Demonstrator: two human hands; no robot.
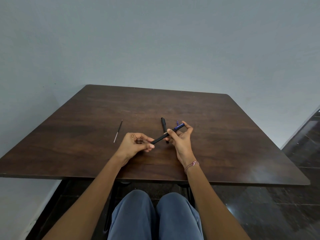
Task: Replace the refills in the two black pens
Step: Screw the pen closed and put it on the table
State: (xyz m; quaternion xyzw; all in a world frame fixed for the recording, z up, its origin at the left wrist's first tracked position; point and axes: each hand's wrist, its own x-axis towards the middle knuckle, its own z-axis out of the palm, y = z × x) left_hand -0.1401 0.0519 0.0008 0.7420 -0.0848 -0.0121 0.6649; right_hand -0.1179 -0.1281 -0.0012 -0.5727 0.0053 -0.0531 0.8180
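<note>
Step in hand, as I read it: working the tip end of the first pen, unscrewing or screwing, can't tell which. Left hand (136, 142) pinches the low end between thumb and curled fingers. Right hand (180, 138) grips the upper barrel by the blue label. The held pen (161, 138) slants 8 to 2 o'clock, clear of the table.

The second pen (163, 125) lies flat at 12 o'clock from the hands, partly behind the right fingers. A loose refill (118, 131) lies at 10 o'clock from the left hand, well apart. A small blue piece (177, 122) sits just beyond the right hand, too small to identify.

Next move probably needs a counter-twist: barrel fixed, tip end turned, then a straight pull. Risk: small parts rolling off.

Room: plain grey wall (155, 40), dark wood table (225, 135), dark glossy floor (303, 153) at 3 o'clock.
</note>
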